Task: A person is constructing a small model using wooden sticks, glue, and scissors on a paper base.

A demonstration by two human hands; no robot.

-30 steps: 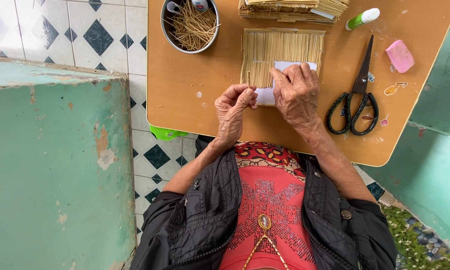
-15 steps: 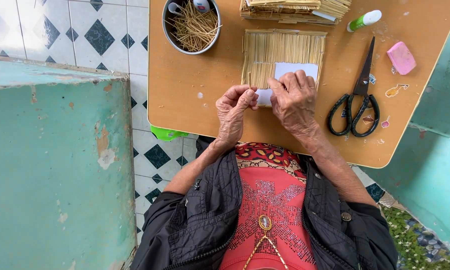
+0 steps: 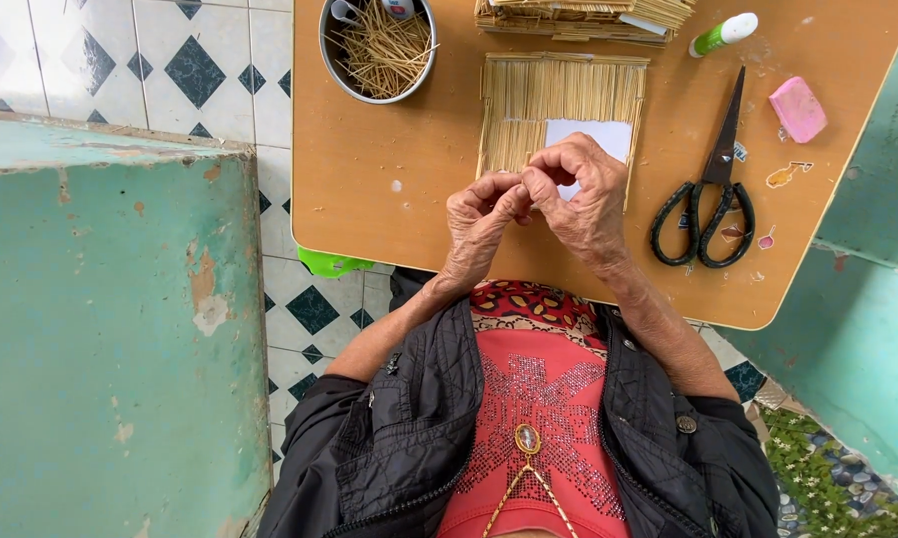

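Where the tan wooden surface (image 3: 389,209) carries the work, a flat mat of thin straw sticks (image 3: 529,100) laid side by side, a white paper card (image 3: 598,134) on top of it. Behind, another bundle of stick mats (image 3: 579,18); at left, a round metal bowl (image 3: 331,60) of loose sticks. At right, black-handled scissors (image 3: 713,189), a pink eraser-like block (image 3: 797,108), a green-capped glue stick (image 3: 724,33). Just before the mat's near edge, left hand (image 3: 477,224) and right hand (image 3: 587,199) touching fingertip to fingertip, each grip pressed together, pinching something too small to make out, likely a single stick. Probably very light, stiff yet brittle, easily snapped; best taken near the ends between thumb and forefinger, gently.
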